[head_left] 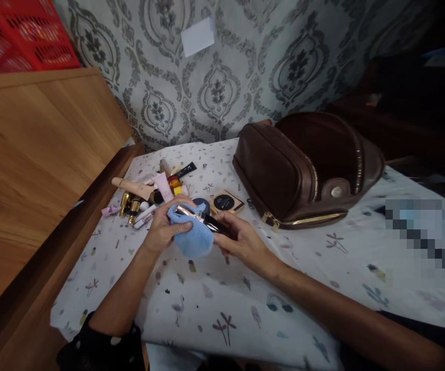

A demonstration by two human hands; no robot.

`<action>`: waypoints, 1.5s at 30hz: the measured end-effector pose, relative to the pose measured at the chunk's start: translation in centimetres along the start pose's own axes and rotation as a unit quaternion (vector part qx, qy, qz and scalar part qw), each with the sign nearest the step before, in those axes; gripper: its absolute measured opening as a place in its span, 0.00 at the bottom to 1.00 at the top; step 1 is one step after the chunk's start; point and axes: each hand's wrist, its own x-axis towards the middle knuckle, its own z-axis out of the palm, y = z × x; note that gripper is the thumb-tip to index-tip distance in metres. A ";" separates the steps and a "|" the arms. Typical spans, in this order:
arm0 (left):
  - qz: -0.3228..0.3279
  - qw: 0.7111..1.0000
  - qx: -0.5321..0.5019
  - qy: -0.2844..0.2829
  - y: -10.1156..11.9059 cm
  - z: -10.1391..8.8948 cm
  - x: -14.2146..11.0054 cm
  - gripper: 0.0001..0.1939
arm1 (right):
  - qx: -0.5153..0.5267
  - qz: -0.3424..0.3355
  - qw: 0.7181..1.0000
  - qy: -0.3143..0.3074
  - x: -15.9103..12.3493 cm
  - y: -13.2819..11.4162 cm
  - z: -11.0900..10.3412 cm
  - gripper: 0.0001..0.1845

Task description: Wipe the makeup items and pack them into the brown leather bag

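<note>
My left hand (164, 229) is closed on a light blue cloth (195, 242), with the thumb on top. The cloth is folded around the silver end of a shiny black and silver cosmetic tube (211, 222). My right hand (241, 237) grips the black end of that tube between thumb and fingers. Just beyond the hands lie a gold square compact with a round black label (224, 202) and a dark blue round container (202, 205), partly covered by the cloth and tube.
Several cosmetics lie in a heap at the left, among them a beige tube (131, 188) and a pink tube (163, 186). An unzipped brown leather bag (272, 170) stands at the right. A wooden panel (44, 149) borders the patterned tablecloth (207, 309); a red basket (25, 36) is above.
</note>
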 end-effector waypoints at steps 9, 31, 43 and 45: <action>-0.011 1.000 -0.015 -0.011 0.1 0.2 0.2 0.21 | 0.104 0.054 0.991 -0.059 -0.2 0.1 0.5 0.24; -0.045 0.998 -0.045 -0.025 -0.4 1.6 -0.6 0.24 | 0.121 0.027 0.992 0.006 -0.2 0.4 1.1 0.28; -0.080 0.993 -0.082 -0.022 -0.9 2.7 -1.2 0.27 | 0.271 0.136 0.953 -0.025 -0.4 0.5 2.3 0.30; -0.116 0.988 -0.102 -0.010 -1.3 3.6 -1.6 0.28 | 0.276 0.133 0.952 0.013 -0.5 0.7 2.6 0.31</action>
